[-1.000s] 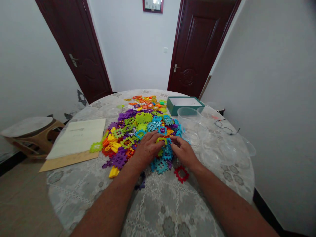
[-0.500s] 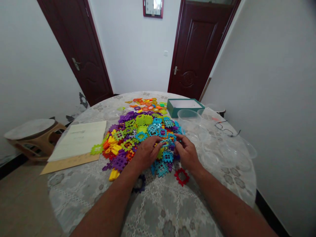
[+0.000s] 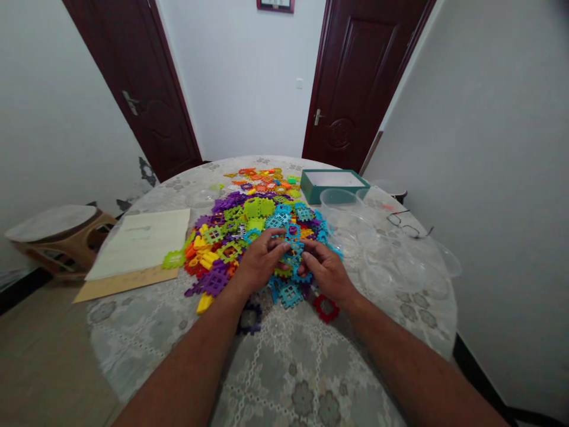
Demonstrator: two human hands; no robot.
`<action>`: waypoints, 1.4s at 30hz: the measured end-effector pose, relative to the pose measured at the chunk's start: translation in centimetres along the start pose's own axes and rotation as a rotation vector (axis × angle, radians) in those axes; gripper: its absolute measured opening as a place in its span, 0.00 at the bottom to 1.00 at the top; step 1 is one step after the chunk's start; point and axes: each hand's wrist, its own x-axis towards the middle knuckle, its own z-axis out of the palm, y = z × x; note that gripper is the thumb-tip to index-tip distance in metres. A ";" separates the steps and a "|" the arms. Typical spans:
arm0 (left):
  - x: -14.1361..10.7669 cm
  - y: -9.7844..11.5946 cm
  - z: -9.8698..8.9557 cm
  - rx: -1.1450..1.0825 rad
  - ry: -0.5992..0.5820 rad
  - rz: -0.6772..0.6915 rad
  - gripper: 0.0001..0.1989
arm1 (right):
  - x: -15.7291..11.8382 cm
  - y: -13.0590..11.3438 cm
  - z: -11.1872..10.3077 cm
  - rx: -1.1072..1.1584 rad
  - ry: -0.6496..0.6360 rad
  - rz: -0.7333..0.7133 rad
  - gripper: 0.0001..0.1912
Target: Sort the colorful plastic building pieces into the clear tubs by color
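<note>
Both hands meet over the front of a heap of colourful interlocking plastic pieces. Between them is a blue toothed building piece (image 3: 293, 252); my left hand (image 3: 263, 258) pinches its left side with thumb and fingers. On the other side, my right hand (image 3: 326, 268) has its fingers closed at the right edge of that piece. Below the hands lie more light-blue square pieces (image 3: 290, 295). A red toothed ring (image 3: 326, 309) rests beside my right wrist, and a dark-blue ring (image 3: 250, 319) is partly covered by my left forearm. Purple pieces (image 3: 215, 281) lie left of my left hand.
A green box (image 3: 333, 193) stands at the back right, with clear plastic tubs (image 3: 342, 204) in front of it. Eyeglasses (image 3: 409, 225) lie at the right. On the left are a paper sheet (image 3: 140, 243) and a stool (image 3: 62, 237) beside the round table (image 3: 284, 367).
My hands have come closer together around the blue piece, the right one moving left. The view has tilted slightly downward.
</note>
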 end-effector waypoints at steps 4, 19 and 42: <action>0.4 0.0 -0.5 -0.007 0.167 -0.001 0.14 | -0.4 -0.9 -1.1 -0.485 -0.123 -0.254 0.11; 0.4 0.0 -0.5 -0.335 0.206 -0.140 0.18 | -0.3 -0.7 -2.4 -0.866 -0.290 -0.274 0.12; -0.2 0.0 -0.2 -0.356 0.228 -0.165 0.21 | -2.1 -1.7 0.4 -0.834 -0.382 -0.115 0.20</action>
